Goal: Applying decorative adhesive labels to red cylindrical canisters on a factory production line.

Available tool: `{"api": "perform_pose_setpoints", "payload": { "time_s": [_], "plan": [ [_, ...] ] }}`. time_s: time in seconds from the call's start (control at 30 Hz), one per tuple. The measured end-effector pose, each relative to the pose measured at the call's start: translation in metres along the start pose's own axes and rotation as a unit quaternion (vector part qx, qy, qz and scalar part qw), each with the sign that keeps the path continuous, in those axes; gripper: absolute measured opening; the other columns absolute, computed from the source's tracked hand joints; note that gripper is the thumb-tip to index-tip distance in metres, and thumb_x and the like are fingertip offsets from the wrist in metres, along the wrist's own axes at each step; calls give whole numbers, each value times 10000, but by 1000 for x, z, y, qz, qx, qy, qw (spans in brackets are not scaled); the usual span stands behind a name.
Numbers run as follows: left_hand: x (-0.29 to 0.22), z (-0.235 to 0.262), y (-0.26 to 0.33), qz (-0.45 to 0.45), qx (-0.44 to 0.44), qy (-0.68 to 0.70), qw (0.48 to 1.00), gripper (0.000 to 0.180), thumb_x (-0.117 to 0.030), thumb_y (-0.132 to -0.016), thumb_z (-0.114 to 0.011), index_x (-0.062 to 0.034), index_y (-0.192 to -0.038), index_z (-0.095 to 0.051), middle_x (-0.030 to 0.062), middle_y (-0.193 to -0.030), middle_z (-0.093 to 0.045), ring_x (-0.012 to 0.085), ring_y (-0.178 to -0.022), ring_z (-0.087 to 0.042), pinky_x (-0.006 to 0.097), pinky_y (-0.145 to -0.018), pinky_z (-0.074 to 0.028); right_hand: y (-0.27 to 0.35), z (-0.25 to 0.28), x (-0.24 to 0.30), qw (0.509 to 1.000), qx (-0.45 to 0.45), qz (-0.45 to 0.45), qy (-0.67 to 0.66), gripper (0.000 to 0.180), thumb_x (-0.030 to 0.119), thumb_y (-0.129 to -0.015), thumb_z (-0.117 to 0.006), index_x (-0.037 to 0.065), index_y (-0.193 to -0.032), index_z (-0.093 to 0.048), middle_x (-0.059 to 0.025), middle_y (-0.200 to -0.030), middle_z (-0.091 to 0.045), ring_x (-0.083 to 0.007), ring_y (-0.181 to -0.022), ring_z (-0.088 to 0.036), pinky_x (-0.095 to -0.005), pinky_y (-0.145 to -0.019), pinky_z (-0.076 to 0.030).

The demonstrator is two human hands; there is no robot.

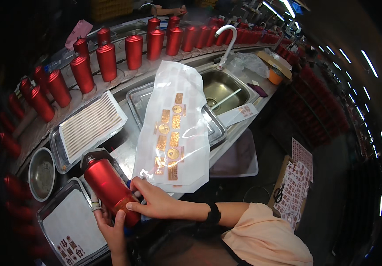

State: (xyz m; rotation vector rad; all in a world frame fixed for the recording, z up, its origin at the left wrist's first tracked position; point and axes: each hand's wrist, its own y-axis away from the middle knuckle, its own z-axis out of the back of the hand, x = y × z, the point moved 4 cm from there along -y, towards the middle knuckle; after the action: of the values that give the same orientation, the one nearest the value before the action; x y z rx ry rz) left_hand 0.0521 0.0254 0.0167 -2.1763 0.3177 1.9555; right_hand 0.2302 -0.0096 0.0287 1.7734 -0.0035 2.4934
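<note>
A glossy red bottle [104, 177] lies tilted in front of me, its narrow neck pointing away to the upper left. Wrapped round its lower left side, my left hand [111, 227] supports it, with tape or a cover on one finger. My right hand [157, 201] grips the other side, its thumb pressed near a faint gold marking low on the bottle. Just beyond the hands, a large translucent sheet [160, 84] bearing gold decals lies across a metal tray. Left of the bottle, a tray [44, 217] holds a white sheet with a few dark red decals.
Red bottles [106, 62] line a curved conveyor at the back and left. A striped sheet [93, 124] lies on another tray, near a metal bowl [42, 175]. A sink [237, 95] with a white faucet [228, 44] is at the right. Decal sheets [293, 186] fill a box lower right.
</note>
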Motion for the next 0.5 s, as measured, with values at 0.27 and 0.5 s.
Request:
{"api": "perform_pose_setpoints", "payload": {
  "time_s": [0.27, 0.5],
  "plan": [
    [9, 4, -2, 14, 35, 16, 999, 894, -132, -869, -729, 21, -1552, -173, 200, -1510, -377, 272, -1404, -392, 375, -1161, -304, 0, 3, -3, 999, -24, 26, 30, 478, 359, -876, -720, 36, -1128, -474, -132, -977, -556, -248, -859, -587, -348, -703, -486],
    [2, 7, -6, 25, 55, 105, 993, 775, -70, -938, -635, 28, -1552, -172, 203, -1553, -328, 260, -1448, -337, 375, -1191, -250, -2, 1, -5, 991, 20, -87, -104, 433, 318, -877, -738, 61, -1113, -481, -31, -958, -545, -100, -875, -524, -285, -743, -445]
  ]
}}
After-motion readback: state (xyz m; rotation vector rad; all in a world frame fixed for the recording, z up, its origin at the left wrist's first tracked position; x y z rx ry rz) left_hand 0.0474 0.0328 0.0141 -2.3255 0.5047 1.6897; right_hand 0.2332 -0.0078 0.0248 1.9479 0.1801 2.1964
